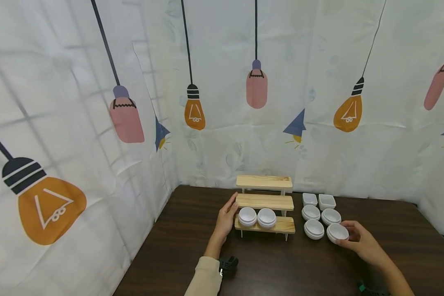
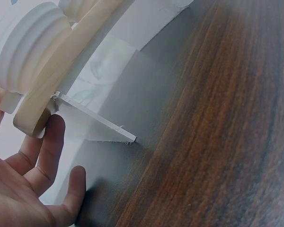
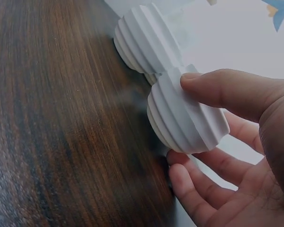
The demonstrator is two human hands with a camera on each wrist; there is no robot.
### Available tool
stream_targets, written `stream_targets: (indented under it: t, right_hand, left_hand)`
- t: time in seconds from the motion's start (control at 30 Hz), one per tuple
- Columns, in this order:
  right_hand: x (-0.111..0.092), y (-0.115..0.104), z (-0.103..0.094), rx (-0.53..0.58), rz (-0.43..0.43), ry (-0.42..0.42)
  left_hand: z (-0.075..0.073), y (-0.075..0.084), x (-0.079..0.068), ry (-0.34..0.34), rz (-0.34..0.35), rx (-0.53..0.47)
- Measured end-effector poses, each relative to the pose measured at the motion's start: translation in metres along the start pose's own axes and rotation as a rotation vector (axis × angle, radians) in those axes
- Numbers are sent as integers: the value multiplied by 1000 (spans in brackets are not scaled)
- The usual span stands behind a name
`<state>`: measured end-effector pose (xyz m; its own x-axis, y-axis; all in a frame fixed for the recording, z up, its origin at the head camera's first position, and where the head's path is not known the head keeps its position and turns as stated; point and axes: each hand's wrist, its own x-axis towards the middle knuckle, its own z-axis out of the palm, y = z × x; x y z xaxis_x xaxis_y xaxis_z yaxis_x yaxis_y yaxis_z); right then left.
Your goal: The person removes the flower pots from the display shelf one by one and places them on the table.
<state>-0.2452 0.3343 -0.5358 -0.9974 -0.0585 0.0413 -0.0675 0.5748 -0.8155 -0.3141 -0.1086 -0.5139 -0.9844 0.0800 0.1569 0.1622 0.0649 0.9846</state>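
Lower right, our right hand pinches a bowl, probably for balance. Our left hand — fingers loosely spread — likely steadies the lower-centre rack

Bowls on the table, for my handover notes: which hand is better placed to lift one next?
Likely the right hand: it grips one bowl; the left hand is at the left end of the stand.
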Motion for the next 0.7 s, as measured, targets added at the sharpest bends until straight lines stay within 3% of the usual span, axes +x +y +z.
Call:
stream_targets:
  t: [0.2, 0.7]
  right_hand:
    - [1, 3, 1, -4, -13, 7]
    - [1, 5, -1, 2, 14, -7]
  left_hand:
    - [0, 13, -7, -6, 0, -9]
    - [0, 12, -6, -1, -11, -8]
